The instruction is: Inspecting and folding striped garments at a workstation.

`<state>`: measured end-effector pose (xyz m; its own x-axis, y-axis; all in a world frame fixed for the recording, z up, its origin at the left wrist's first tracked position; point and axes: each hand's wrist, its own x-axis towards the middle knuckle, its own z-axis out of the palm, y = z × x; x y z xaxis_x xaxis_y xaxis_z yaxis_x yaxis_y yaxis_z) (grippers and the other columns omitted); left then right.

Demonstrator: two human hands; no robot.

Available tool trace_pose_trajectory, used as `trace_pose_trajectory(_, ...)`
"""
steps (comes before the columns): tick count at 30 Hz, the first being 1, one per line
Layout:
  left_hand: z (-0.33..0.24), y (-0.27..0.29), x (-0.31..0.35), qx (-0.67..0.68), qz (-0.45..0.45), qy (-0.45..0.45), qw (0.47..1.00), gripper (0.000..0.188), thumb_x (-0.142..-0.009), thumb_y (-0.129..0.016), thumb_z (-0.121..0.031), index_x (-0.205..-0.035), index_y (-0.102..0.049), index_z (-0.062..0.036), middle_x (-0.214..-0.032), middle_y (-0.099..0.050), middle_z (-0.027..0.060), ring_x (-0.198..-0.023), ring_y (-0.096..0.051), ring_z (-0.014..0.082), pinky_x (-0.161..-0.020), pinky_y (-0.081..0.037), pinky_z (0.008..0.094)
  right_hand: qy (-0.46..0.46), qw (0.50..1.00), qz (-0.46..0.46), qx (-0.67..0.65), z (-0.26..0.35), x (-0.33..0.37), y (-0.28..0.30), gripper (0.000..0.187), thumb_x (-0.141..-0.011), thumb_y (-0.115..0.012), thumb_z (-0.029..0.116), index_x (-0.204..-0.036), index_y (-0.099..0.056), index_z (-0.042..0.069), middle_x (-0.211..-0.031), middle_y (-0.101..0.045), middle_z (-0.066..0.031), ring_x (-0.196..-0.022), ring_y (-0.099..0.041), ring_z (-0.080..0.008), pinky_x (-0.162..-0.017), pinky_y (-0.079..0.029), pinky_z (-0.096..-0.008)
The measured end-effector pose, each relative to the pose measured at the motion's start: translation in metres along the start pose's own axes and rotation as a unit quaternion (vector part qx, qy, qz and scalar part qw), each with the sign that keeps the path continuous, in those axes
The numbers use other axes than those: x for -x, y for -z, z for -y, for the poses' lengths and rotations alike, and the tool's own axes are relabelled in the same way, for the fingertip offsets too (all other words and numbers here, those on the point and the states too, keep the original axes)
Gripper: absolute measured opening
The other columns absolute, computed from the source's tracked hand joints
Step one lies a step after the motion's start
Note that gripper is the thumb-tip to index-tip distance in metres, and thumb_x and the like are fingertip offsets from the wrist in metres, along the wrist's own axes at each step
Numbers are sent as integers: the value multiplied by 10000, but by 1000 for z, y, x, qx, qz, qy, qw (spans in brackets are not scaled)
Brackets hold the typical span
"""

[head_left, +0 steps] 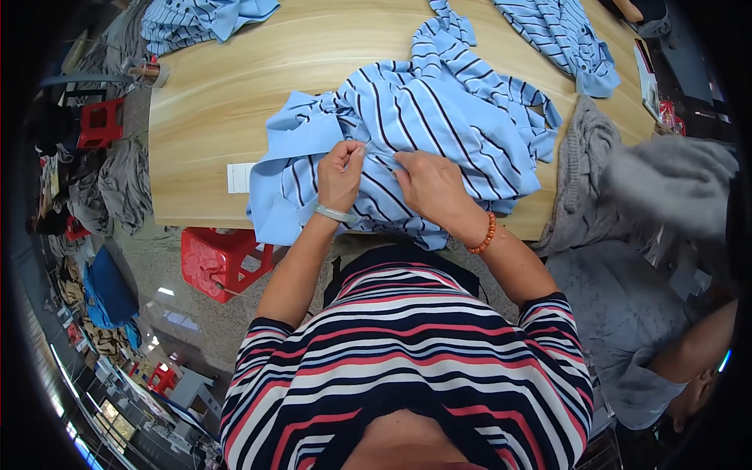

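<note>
A light blue knit garment [462, 133] with dark and white stripes lies bunched on the table, its plain blue band [301, 137] spread to the left. Over its near part, my left hand [340, 174] is closed in a pinch. A thin pale bit shows at those fingertips, too small to name. Just to the right, my right hand [435, 184] pinches a fold of the same garment between thumb and forefinger. The two sets of fingertips are a short way apart, with striped cloth between them. A white card-like piece [238, 178] pokes out beside the garment's left edge.
More blue striped garments [205, 19] lie along the table's [211, 102] far side. Grey knitwear [583, 172] hangs over its right edge, near a co-worker in grey [627, 321]. A red stool [219, 262] stands below the front edge. A cup-like holder [159, 74] sits at the left corner.
</note>
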<state>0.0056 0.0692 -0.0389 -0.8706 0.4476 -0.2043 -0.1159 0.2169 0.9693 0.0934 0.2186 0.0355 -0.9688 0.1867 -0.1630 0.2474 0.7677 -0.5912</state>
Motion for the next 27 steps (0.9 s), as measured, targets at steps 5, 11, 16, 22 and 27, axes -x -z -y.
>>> trace_pose_trajectory(5, -16, -8, 12, -200, -47, -153, 967, 71, -854, -564, -82, -903, -591, -38, -662, -608, 120, -549, -606, 213, -506, -444, 285, 6, 1000, 26, -7, 6, -9, -4, 172, -781, -576, 124, -909, -622, 20, -780, -617, -189, -752, -602, -363, -663, -479, -442)
trace_pose_trajectory(11, -8, -12, 17, -263, -62, -243, 932, 70, -854, -572, -80, -907, -602, -45, -652, -596, 77, -541, -559, 108, -498, -427, 256, 5, 1000, 16, -25, 11, -21, -28, 128, -784, -569, 129, -815, -615, 13, -731, -604, -209, -712, -594, -382, -645, -469, -463)
trace_pose_trajectory(16, -15, 14, 29, -114, 52, -42, 991, 85, -843, -581, -54, -911, -591, -5, -751, -624, 26, -682, -544, 64, -618, -423, 195, 1, 998, -50, -42, -6, -16, -21, 204, -782, -600, 177, -898, -649, 16, -745, -620, -203, -695, -602, -369, -639, -476, -440)
trace_pose_trajectory(22, -8, 38, 33, -129, 37, -43, 990, 125, -828, -625, -110, -824, -614, 14, -752, -617, 20, -712, -521, 61, -681, -426, 216, -26, 988, 109, -106, -23, 29, 30, 245, -780, -610, 131, -976, -645, -13, -641, -600, -160, -537, -540, -221, -542, -431, -313)
trace_pose_trajectory(27, 4, 45, 29, -6, -16, 4, 1000, 142, -842, -603, -131, -849, -610, 11, -738, -601, 1, -677, -498, 48, -618, -415, 210, -60, 990, 52, -118, -20, 54, 47, 248, -779, -622, 114, -990, -638, -15, -623, -580, -163, -486, -501, -212, -515, -412, -309)
